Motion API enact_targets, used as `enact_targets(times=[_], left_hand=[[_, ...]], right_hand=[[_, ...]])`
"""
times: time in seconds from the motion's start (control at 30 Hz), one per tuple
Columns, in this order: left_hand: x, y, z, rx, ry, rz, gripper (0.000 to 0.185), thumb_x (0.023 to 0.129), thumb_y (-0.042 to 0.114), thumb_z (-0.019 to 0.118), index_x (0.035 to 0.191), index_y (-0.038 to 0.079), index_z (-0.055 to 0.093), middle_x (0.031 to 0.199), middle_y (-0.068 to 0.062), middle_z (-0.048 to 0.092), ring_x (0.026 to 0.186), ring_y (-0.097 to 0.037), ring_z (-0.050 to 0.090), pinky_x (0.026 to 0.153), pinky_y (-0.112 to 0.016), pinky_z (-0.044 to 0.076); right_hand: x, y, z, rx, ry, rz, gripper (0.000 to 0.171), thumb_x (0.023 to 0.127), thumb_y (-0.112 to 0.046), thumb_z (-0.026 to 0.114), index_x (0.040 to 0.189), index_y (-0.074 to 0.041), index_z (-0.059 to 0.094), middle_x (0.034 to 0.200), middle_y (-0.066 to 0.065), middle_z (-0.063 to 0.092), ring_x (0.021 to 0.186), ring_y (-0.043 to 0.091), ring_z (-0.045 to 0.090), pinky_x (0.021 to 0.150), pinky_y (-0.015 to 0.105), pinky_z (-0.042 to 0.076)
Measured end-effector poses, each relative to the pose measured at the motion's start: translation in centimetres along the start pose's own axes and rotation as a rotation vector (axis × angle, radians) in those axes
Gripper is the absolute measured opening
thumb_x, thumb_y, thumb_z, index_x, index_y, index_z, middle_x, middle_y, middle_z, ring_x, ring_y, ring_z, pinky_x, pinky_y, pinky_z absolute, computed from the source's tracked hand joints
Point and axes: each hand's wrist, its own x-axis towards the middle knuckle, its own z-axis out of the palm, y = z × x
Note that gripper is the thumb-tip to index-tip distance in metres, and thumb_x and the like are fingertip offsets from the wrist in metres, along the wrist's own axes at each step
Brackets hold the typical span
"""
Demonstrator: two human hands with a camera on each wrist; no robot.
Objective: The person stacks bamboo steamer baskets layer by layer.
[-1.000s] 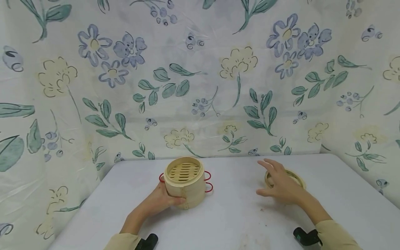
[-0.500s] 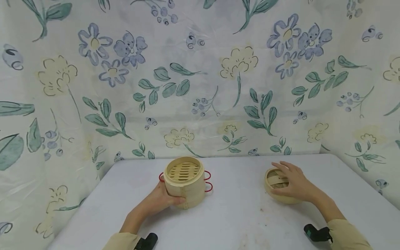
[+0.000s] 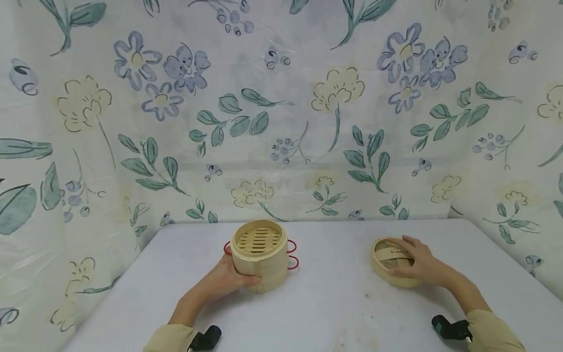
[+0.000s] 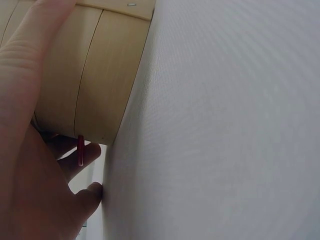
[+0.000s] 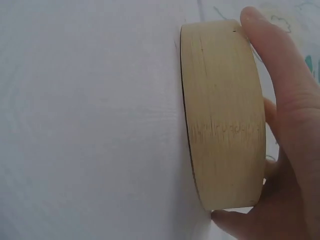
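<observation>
A white table [image 3: 334,303] stood against a floral cloth backdrop [image 3: 281,107], and everything here is placed from the bamboo steamer basket [image 3: 259,256] that sat on the table's left half, near its back edge. The basket stood upright and uncovered, so its slatted floor showed from above, and red wire handles [image 3: 292,255] stuck out from its sides. The left hand [image 3: 228,279] gripped the basket's near wall, thumb curled across the front and palm against its left side; in the left wrist view that same left hand [image 4: 30,150] wrapped the pale wall of the basket [image 4: 85,85], with the lower fingertips resting on the table [image 4: 225,125] beside the basket's base.

Well to the right of the basket, at about the same depth on the table, lay the bamboo steamer lid [image 3: 389,266], flat on the surface with a strap-like handle across its top. The right hand [image 3: 420,264] lay over the lid's far and right side, fingers curved down around the rim, holding it. From the right wrist view the lid [image 5: 225,115] rested with its edge on the table [image 5: 90,120], and the right hand [image 5: 290,145] clasped its top, one fingertip hooked under the rim at the tabletop.

Both forearms wore tan sleeves [image 3: 492,335], and a black wrist-mounted camera [image 3: 448,328] showed near the table's front edge, right of the basket
</observation>
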Motion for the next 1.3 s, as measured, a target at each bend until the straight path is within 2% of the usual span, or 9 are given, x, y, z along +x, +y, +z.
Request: enact_targets(times=[0.3, 0.6, 0.8, 1.03, 1.3], left_hand=[[-0.1, 0.1, 0.0, -0.01, -0.009, 0.018, 0.089, 0.072, 0.027, 0.089, 0.145, 0.02, 0.039, 0.137, 0.0, 0.058, 0.126, -0.02, 0.052, 0.11, -0.048, 0.034], [0.0, 0.0, 0.1, 0.001, 0.013, 0.036, 0.088, 0.07, 0.026, 0.09, 0.143, 0.019, 0.041, 0.135, 0.001, 0.059, 0.127, -0.021, 0.05, 0.111, -0.049, 0.032], [0.0, 0.1, 0.1, -0.005, 0.023, 0.068, 0.09, 0.07, 0.024, 0.091, 0.143, 0.019, 0.039, 0.137, 0.0, 0.057, 0.129, -0.022, 0.048, 0.113, -0.052, 0.028], [-0.3, -0.1, 0.1, 0.024, 0.027, 0.041, 0.089, 0.07, 0.027, 0.09, 0.143, 0.02, 0.039, 0.136, 0.001, 0.057, 0.127, -0.02, 0.049, 0.112, -0.05, 0.029], [0.0, 0.1, 0.0, 0.001, 0.025, 0.05, 0.09, 0.07, 0.026, 0.09, 0.144, 0.019, 0.039, 0.136, 0.001, 0.058, 0.129, -0.02, 0.048, 0.114, -0.051, 0.027]], right_hand=[[-0.2, 0.0, 0.2, -0.03, 0.025, -0.012, 0.078, 0.08, -0.041, 0.076, 0.144, -0.008, 0.047, 0.15, 0.037, 0.024, 0.132, 0.065, 0.019, 0.094, 0.082, 0.024], [-0.5, 0.4, -0.1, 0.011, 0.012, -0.016, 0.079, 0.081, -0.04, 0.075, 0.146, -0.007, 0.045, 0.151, 0.037, 0.019, 0.133, 0.066, 0.019, 0.094, 0.083, 0.023], [-0.5, 0.7, -0.1, 0.041, -0.015, 0.015, 0.08, 0.082, -0.04, 0.073, 0.148, -0.007, 0.041, 0.152, 0.04, 0.013, 0.133, 0.068, 0.013, 0.092, 0.084, 0.022], [-0.5, 0.9, -0.2, 0.075, -0.05, 0.023, 0.082, 0.083, -0.039, 0.072, 0.15, -0.008, 0.037, 0.152, 0.04, 0.008, 0.134, 0.068, 0.009, 0.092, 0.085, 0.019], [-0.7, 1.0, -0.8, 0.134, -0.108, 0.05, 0.086, 0.085, -0.037, 0.072, 0.152, -0.004, 0.03, 0.152, 0.04, 0.001, 0.135, 0.067, 0.004, 0.093, 0.085, 0.017]])
